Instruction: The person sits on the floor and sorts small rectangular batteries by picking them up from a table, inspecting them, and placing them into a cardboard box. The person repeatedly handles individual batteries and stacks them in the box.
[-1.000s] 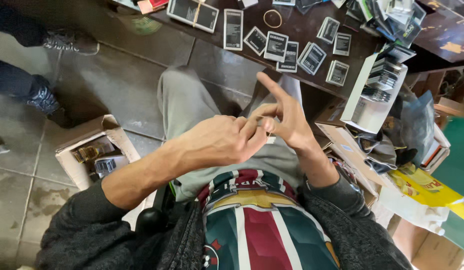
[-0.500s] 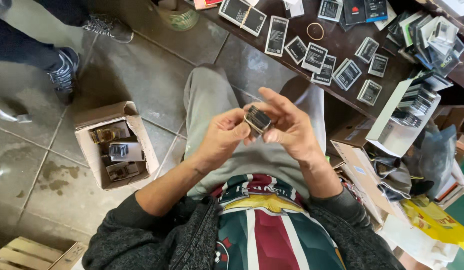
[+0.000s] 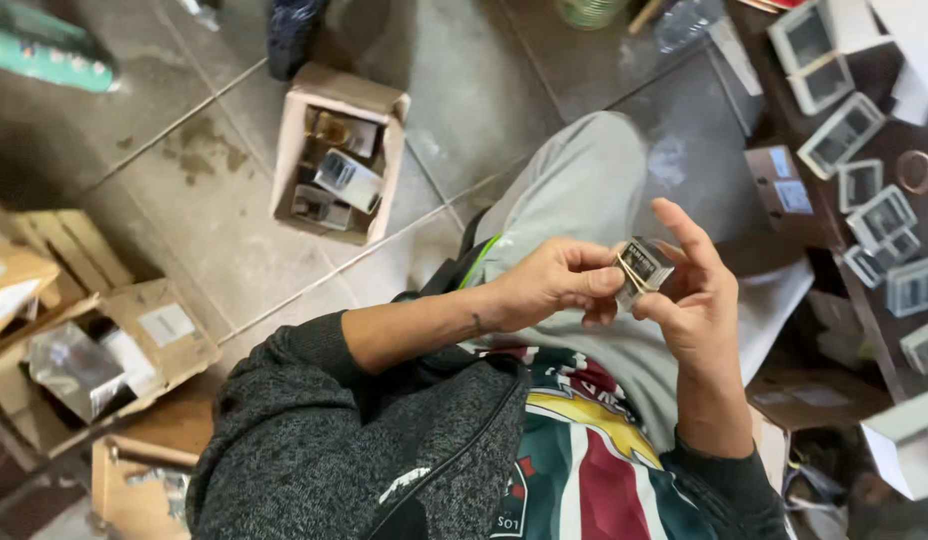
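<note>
Both of my hands hold one small dark rectangular part with a silvery edge [image 3: 644, 266] above my lap. My left hand [image 3: 554, 285] pinches its left side with fingers curled. My right hand [image 3: 696, 295] cradles it from the right, index finger raised. I sit in grey trousers, a grey knit jacket and a striped shirt.
An open cardboard box [image 3: 334, 150] with small metal parts stands on the tiled floor at upper left. More cartons [image 3: 104, 350] lie at lower left. Several small framed parts [image 3: 864, 190] are spread on a dark table at right, with a ring [image 3: 916, 170].
The view has swung left, so the table slid to the right edge and the floor boxes came in. My hands stay together on the small part.
</note>
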